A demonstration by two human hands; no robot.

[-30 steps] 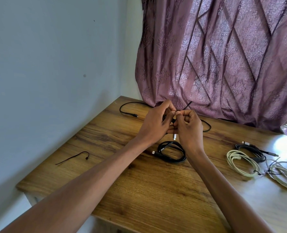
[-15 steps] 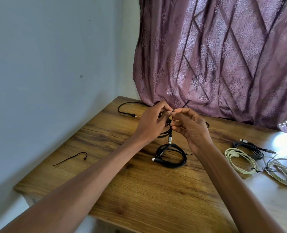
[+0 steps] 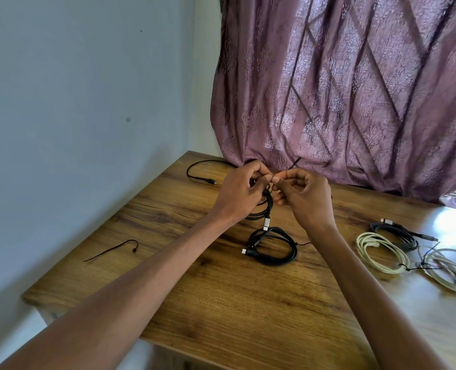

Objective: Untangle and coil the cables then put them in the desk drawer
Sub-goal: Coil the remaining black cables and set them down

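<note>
Frame centre: left hand (image 3: 238, 193) grip curled round a coiled black cable (image 3: 266, 206), held above the table (image 3: 221, 303); silver plug hangs down from it. Right hand (image 3: 305, 194) grip pinches at the top of the same coil, fingertips meeting the left thumb. Second black coil (image 3: 274, 245) lies on the table just below. Two white coils (image 3: 381, 252) lie at right edge. Loose black tie (image 3: 112, 251) lies at left.

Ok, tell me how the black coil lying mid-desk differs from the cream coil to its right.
The black coil is dark and wound small and tight; the cream coil is pale and lies in a wider, looser oval. The black coil's silver plugs stick out at its left side; the cream coil shows no such plug clearly. A thin dark tie crosses the cream coil's near end. Both lie flat on the desk, untouched by either hand.
</note>
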